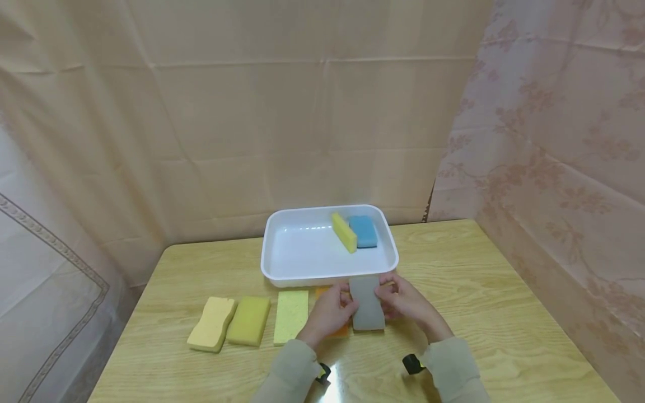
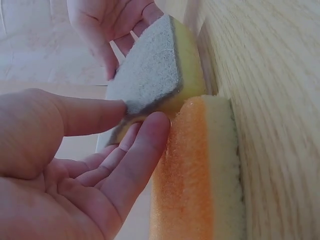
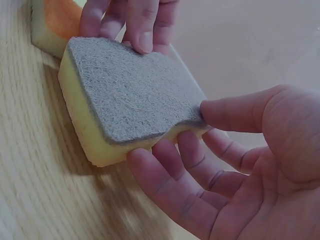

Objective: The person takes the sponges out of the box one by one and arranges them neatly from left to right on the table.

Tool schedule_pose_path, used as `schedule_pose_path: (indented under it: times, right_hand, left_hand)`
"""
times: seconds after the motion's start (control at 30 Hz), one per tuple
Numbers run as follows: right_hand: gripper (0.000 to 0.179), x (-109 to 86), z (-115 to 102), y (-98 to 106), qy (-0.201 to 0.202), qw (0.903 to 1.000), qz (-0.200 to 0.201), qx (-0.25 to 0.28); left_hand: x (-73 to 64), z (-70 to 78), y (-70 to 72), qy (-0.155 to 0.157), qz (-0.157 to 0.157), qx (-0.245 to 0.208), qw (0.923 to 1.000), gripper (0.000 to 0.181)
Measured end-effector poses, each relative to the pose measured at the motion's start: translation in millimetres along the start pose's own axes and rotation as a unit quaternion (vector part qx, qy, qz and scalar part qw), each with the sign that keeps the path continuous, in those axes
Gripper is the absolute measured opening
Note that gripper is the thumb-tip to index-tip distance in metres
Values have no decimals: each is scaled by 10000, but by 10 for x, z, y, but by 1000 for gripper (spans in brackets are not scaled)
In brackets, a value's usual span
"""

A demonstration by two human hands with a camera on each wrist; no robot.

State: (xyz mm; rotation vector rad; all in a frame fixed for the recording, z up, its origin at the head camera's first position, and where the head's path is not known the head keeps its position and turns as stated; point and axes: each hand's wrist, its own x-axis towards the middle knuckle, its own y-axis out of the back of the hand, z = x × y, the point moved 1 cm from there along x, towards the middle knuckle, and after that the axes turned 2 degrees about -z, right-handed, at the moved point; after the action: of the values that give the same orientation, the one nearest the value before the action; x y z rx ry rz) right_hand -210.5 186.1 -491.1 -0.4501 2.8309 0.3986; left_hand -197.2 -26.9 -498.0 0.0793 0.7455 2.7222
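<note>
A sponge with a grey scouring face [image 1: 367,303] and a yellow foam body is held between both hands, grey side up, in front of the white tray. My left hand [image 1: 330,313] pinches its left edge, thumb on the grey face and fingers against the foam. At the opposite edge, my right hand [image 1: 409,302] grips it, with the thumb [image 3: 235,110] on top and the fingers beneath. In the left wrist view, an orange-and-cream sponge [image 2: 187,175] lies right beside it on the table. The left hand covers much of that orange sponge in the head view.
The white tray [image 1: 302,246] stands at the table's back edge. Inside are a yellow sponge [image 1: 344,232] and a blue sponge [image 1: 364,230]. Left of my hands lie a pale yellow sponge [image 1: 291,318], a darker yellow one [image 1: 249,320] and a wavy-sided peach one [image 1: 211,323].
</note>
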Motion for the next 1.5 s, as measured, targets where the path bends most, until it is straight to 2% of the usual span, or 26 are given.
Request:
schedule_pose_path:
  times: [0.13,0.4,0.6,0.8,0.93,1.23,1.5]
  right_hand:
    - [30,27,31,3,-94,9999,-89,-48]
    - [28,73,44,-30,-236,9995,32,-192]
    - [32,102,37,-53,-218,9996,-52,-176]
    - [37,148,87,-43,-221,9993,-186,-244]
    - [35,150,94,-63,-296,9992,-71,-268]
    - [36,169,88,-104,-320,9988,-29,-373]
    - [36,249,99,-98,-487,9974,-83,-531]
  left_hand:
    - [5,-11,-20,-41,76,210,9997,35]
    - [-7,6,-19,-149,196,527,9983,31]
    - [-1,-11,-12,-298,250,736,9965,24]
    - [4,-31,-4,-373,225,776,9960,16]
    - [13,-49,-3,-321,130,729,9967,14]
    - [41,-91,0,-21,-99,495,9987,15]
    - [49,-89,3,-157,-83,592,9981,11]
